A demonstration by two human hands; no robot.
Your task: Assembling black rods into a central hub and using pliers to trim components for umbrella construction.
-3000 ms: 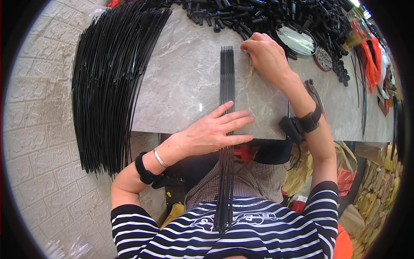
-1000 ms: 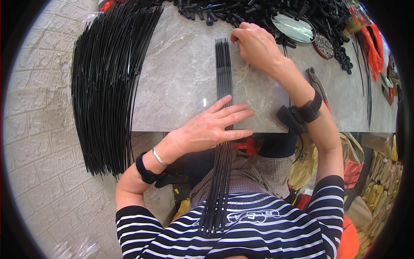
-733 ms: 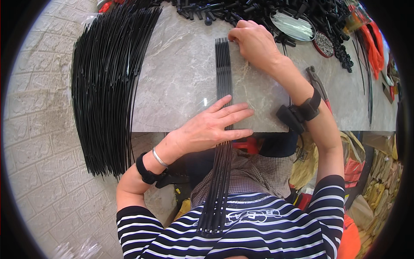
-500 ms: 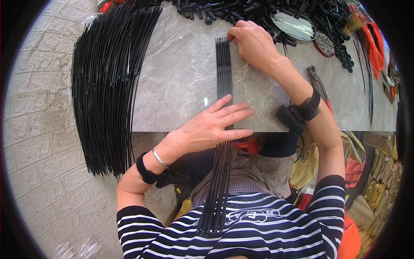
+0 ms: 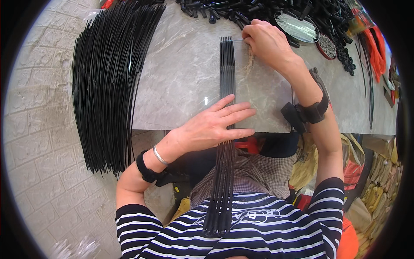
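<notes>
A row of thin black rods (image 5: 227,73) lies side by side, running from the table toward my striped shirt, with the near ends over my body. My left hand (image 5: 217,122) rests flat across the rods close to the table's front edge, fingers spread. At the far ends of the rods, my right hand (image 5: 267,42) pinches a thin pale wire (image 5: 237,40). That wire reaches leftward from my fingertips to the rod tips; whether it passes through them is too small to tell.
A big bundle of black rods (image 5: 105,86) hangs over the table's left edge. Black plastic fittings (image 5: 246,7) are heaped at the back, beside a dish of pale wires (image 5: 297,26) and a red bowl of small metal bits (image 5: 326,46). Pliers (image 5: 317,77) lie partly behind my right forearm.
My right hand has moved a little to the right, away from the rod tips, and a stretch of wire now shows between. My left hand stays in place on the rods.
</notes>
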